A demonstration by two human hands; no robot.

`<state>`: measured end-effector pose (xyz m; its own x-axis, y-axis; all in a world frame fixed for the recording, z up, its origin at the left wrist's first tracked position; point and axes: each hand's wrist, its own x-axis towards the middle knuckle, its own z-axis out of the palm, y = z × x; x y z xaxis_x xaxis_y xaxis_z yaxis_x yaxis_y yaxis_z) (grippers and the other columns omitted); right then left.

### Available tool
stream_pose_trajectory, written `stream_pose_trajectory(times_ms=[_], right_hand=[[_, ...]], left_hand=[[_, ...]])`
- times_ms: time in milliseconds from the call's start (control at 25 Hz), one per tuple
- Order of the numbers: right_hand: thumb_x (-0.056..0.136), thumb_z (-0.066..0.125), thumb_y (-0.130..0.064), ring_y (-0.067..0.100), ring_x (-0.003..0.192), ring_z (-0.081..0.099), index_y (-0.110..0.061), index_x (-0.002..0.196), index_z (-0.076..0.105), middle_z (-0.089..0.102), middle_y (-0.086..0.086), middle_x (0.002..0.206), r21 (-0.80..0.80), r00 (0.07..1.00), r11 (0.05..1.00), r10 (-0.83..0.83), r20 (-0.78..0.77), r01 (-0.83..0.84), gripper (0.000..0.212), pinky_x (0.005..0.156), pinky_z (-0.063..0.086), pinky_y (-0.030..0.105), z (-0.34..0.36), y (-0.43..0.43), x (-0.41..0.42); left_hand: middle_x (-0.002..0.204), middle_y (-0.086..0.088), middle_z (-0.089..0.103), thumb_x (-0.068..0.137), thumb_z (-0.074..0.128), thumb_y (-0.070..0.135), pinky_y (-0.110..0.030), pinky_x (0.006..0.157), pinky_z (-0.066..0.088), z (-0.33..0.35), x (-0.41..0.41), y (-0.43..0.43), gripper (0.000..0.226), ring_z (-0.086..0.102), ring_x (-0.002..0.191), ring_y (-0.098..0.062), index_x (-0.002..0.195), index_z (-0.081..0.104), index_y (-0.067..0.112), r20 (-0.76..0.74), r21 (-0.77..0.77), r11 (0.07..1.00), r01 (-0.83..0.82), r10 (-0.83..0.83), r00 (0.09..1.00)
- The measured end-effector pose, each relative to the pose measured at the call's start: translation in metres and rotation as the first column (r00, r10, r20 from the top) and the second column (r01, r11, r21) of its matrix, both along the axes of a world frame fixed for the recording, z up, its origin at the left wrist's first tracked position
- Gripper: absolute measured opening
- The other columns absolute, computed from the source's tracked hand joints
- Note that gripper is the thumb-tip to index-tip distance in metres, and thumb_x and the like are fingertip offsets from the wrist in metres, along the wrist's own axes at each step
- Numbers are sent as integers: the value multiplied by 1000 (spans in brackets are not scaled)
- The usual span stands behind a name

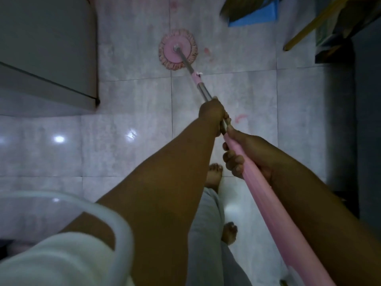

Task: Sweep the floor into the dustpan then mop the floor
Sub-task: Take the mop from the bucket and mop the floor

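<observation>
Words: none could be read.
Numbers: none could be read.
Brand names: none could be read.
Signs: none could be read.
Greenish thing [322, 32] at the top right: it was too dark and blurry to tell if it had any print on it.

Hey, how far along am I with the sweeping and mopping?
Sweeping seems over, as mopping is now in hand: left hand and right hand grip the mop handle, pink mop head flat on the tiles. Left: pinkish marks beside the head and nearer the hands.
</observation>
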<state>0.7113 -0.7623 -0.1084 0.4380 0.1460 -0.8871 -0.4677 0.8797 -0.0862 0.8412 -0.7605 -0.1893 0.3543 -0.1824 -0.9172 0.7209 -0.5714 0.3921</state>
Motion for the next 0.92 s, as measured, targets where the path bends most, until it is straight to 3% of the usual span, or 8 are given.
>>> stream_pose_trajectory(times_ms=[160, 360, 920], right_hand=[[77, 68, -55, 10, 36, 42, -10, 80, 57, 46, 2, 54, 17, 997, 998, -63, -40, 63, 46, 35, 41, 20, 29, 44, -77], [76, 68, -58, 11, 36, 41, -12, 86, 55, 47, 2, 55, 63, 991, 995, -70, -118, 78, 50, 35, 40, 20, 41, 70, -96], [77, 67, -55, 9, 34, 42, -11, 77, 54, 45, 2, 54, -9, 999, 999, -40, 38, 40, 46, 34, 41, 18, -34, -110, 152]], left_hand=[[53, -9, 53, 101, 39, 41, -21, 38, 43, 13, -77, 35, 42, 50, 30, -18, 98, 55, 3, -46, -30, 996, 84, -85, 995], [55, -8, 49, 100, 43, 39, -21, 37, 44, 20, -104, 58, 34, 45, 31, -16, 98, 54, 7, -135, -42, 999, 31, -37, 990], [53, -6, 46, 102, 39, 35, -19, 41, 37, -29, 153, -120, 36, 43, 39, -20, 80, 48, 9, 51, -52, 999, 10, -8, 999]])
